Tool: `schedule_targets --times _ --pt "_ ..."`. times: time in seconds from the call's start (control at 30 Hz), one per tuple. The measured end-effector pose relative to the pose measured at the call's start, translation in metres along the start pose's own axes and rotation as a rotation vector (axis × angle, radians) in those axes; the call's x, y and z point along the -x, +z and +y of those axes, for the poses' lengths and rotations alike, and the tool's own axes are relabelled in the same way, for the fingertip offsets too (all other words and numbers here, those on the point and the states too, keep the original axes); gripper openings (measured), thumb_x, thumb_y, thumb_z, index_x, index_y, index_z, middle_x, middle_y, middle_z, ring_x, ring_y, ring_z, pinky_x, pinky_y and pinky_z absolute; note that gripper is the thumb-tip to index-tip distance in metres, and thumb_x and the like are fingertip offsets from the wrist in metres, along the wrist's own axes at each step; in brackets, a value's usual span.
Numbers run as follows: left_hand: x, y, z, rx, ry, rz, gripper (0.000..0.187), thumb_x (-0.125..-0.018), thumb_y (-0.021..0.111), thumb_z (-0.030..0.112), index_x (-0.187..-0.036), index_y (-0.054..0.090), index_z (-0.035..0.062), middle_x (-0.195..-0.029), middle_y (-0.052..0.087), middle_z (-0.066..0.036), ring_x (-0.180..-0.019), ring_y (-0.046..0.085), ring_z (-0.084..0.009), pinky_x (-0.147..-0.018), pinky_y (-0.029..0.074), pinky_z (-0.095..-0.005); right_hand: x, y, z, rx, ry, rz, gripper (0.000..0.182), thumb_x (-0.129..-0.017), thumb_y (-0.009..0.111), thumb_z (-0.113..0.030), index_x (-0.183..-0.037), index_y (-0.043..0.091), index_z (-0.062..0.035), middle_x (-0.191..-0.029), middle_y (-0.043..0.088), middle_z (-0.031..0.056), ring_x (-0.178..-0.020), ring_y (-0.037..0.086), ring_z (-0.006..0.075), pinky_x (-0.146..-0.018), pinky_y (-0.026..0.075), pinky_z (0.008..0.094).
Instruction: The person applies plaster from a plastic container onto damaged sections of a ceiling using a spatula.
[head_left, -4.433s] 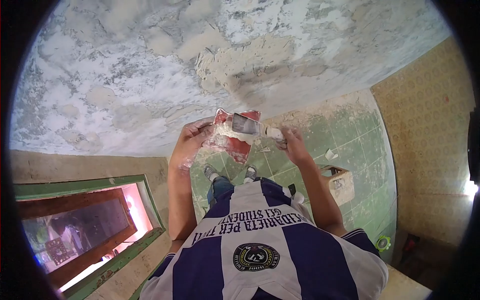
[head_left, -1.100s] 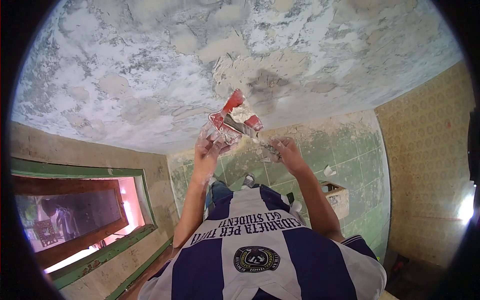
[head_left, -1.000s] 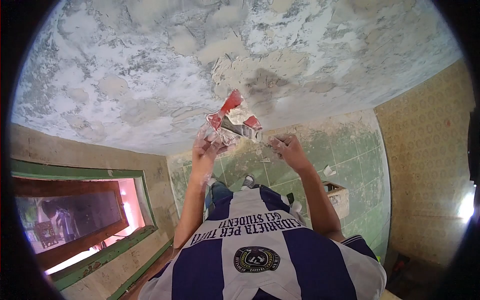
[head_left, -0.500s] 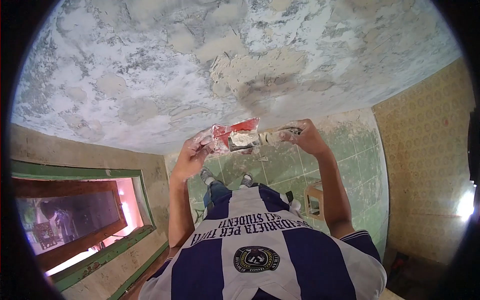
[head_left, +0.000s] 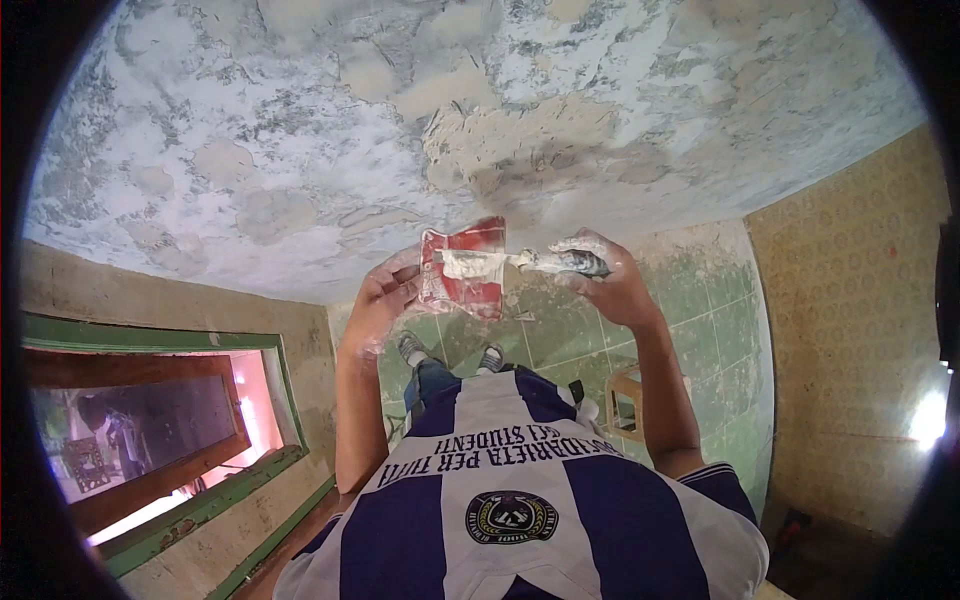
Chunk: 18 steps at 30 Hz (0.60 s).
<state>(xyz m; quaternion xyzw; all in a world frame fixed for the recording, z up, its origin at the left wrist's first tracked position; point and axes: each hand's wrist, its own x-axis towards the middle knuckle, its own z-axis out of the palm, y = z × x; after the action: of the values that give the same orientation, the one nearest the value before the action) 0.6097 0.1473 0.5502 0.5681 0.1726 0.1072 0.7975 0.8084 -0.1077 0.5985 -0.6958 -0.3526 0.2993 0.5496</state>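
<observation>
The step in hand looks like working pale paste [head_left: 468, 265] with a scraper [head_left: 580, 262] over a red plate [head_left: 484, 294], held just in front of the patchy far wall [head_left: 520, 140]. The left hand [head_left: 385, 297] grips the plate's left edge; the right hand [head_left: 617, 278] closes round the scraper's handle. The next move calls for a steady plate and controlled blade. Blur and paste obscure the blade's edge, so contact is unclear; the right forearm partly covers a stool [head_left: 625, 405].

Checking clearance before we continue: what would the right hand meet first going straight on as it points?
Likely the red, flared, plastic-looking plate held in the left hand. The dark-handled scraper in the right hand overlaps it in view; contact is unclear.
</observation>
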Motion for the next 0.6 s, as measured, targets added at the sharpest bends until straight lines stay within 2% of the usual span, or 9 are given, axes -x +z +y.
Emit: schedule_targets --times 0.03,0.1,0.13,0.27,0.33,0.43,0.47,0.6 --pt "0.000 0.004 0.004 0.183 -0.080 -0.019 0.043 -0.084 0.055 -0.007 -0.127 0.052 -0.0070 -0.114 0.065 -0.014 -0.095 0.065 -0.0171 -0.081 0.053 -0.0286 0.001 0.006 0.007 0.000 0.003 0.000 0.030 -0.082 0.073 -0.008 -0.110 0.065 0.0003 -0.099 0.065 0.0072 -0.083 0.058 0.0111 -0.075 0.048 0.0283" --pt "-0.001 -0.002 -0.001 0.258 -0.093 -0.027 0.043 -0.084 0.056 -0.006 -0.127 0.052 -0.0086 -0.114 0.066 -0.016 -0.097 0.066 -0.0192 -0.082 0.054 -0.0295 0.002 0.018 0.024 0.152 -0.201 0.106 0.028 -0.082 0.071 -0.005 -0.109 0.065 -0.0009 -0.101 0.058 0.0077 -0.083 0.058 0.0161 -0.075 0.048 0.0297" --pt "-0.003 -0.007 -0.004 0.331 -0.100 -0.035 0.044 -0.084 0.058 -0.006 -0.128 0.051 -0.0102 -0.114 0.066 -0.017 -0.099 0.067 -0.0213 -0.082 0.054 -0.0305 0.006 0.020 0.024 0.424 -0.234 0.095 0.027 -0.082 0.070 -0.003 -0.108 0.065 -0.0026 -0.103 0.054 0.0086 -0.085 0.058 0.0217 -0.074 0.048 0.0311" --pt "-0.007 -0.019 -0.015 0.386 -0.103 -0.083 0.043 -0.084 0.057 -0.005 -0.127 0.051 -0.0116 -0.114 0.065 -0.018 -0.099 0.067 -0.0227 -0.085 0.055 -0.0319 0.022 0.023 0.066 0.310 -0.217 0.167 0.031 -0.079 0.069 0.004 -0.109 0.066 -0.0042 -0.106 0.055 0.0089 -0.090 0.059 0.0225 -0.075 0.049 0.0322" --pt "-0.007 -0.023 -0.019 0.384 -0.131 -0.056 0.044 -0.084 0.057 -0.006 -0.127 0.050 -0.0122 -0.115 0.065 -0.018 -0.101 0.067 -0.0233 -0.085 0.055 -0.0325 0.030 0.017 0.077 0.419 -0.220 0.273 0.035 -0.076 0.067 0.010 -0.109 0.061 -0.0006 -0.104 0.054 0.0070 -0.092 0.057 0.0173 -0.077 0.048 0.0291" --pt "-0.005 -0.019 -0.011 0.386 -0.115 0.061 0.043 -0.082 0.055 -0.006 -0.125 0.050 -0.0099 -0.111 0.065 -0.018 -0.097 0.066 -0.0209 -0.082 0.054 -0.0306 0.041 0.003 0.084 0.381 -0.201 0.329 0.035 -0.077 0.064 0.012 -0.110 0.063 -0.0003 -0.107 0.055 0.0069 -0.093 0.057 0.0150 -0.078 0.048 0.0275" --pt "-0.006 -0.020 -0.010 0.385 -0.116 0.058 0.043 -0.082 0.055 -0.006 -0.125 0.050 -0.0099 -0.111 0.065 -0.018 -0.097 0.066 -0.0209 -0.082 0.054 -0.0306 0.043 -0.003 0.098 0.248 -0.168 0.356 0.038 -0.079 0.063 0.013 -0.114 0.063 -0.0007 -0.112 0.054 0.0070 -0.097 0.056 0.0143 -0.080 0.048 0.0262" --pt "-0.013 -0.024 -0.004 0.279 -0.055 0.005 0.046 -0.083 0.056 -0.007 -0.129 0.050 -0.0113 -0.118 0.064 -0.019 -0.103 0.066 -0.0225 -0.087 0.055 -0.0320 0.039 0.004 0.087 0.232 -0.171 0.481 0.031 -0.077 0.064 0.012 -0.107 0.065 0.0011 -0.108 0.056 0.0069 -0.096 0.058 0.0166 -0.076 0.049 0.0270"
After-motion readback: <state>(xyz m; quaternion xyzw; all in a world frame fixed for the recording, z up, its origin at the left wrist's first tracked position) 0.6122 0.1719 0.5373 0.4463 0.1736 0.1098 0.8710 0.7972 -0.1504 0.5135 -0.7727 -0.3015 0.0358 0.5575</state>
